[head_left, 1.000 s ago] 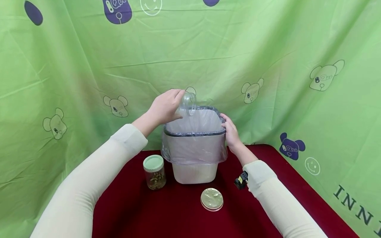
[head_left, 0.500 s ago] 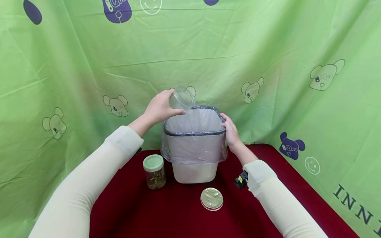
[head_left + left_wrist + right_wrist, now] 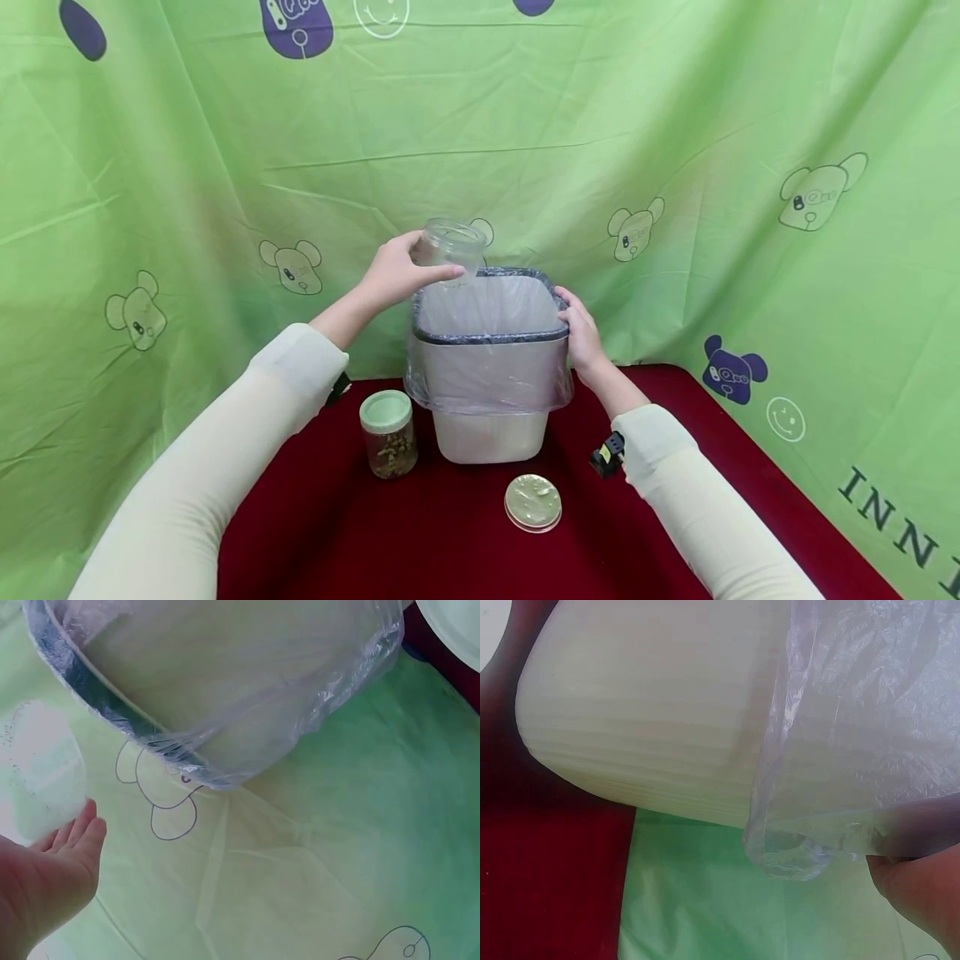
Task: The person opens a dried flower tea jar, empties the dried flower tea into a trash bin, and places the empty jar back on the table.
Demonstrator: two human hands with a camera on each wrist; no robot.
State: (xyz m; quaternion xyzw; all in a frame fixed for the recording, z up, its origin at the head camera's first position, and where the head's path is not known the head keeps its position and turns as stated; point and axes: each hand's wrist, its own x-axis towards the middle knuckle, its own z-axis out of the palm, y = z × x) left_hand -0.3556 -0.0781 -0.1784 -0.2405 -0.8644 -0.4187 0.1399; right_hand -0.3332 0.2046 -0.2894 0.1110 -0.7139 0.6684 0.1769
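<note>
Above the left rear of the bin, my left hand (image 3: pixel 397 268) grips a clear jar (image 3: pixel 454 248) round its side, with the mouth tilted up. In the left wrist view the jar's base (image 3: pixel 45 772) shows small dark specks. A cream trash bin (image 3: pixel 491 437) stands upright, lined with a clear plastic bag (image 3: pixel 491 375) folded over its dark rim (image 3: pixel 491 338). My right hand (image 3: pixel 581 329) holds that rim at its right side, fingers over the edge and bag. In the right wrist view only part of the right hand (image 3: pixel 922 889) shows beside the bag.
Left of the bin stands a lidded jar (image 3: pixel 390 437) with a mint-green lid and brown bits inside. A round pale gold lid (image 3: pixel 533 502) lies in front on the dark red tablecloth (image 3: pixel 420 542). Green curtain (image 3: pixel 525 125) hangs behind and at both sides.
My left hand has drawn slightly left, turning the jar from mouth toward the bin to mouth up. The right hand and the bin have stayed in place.
</note>
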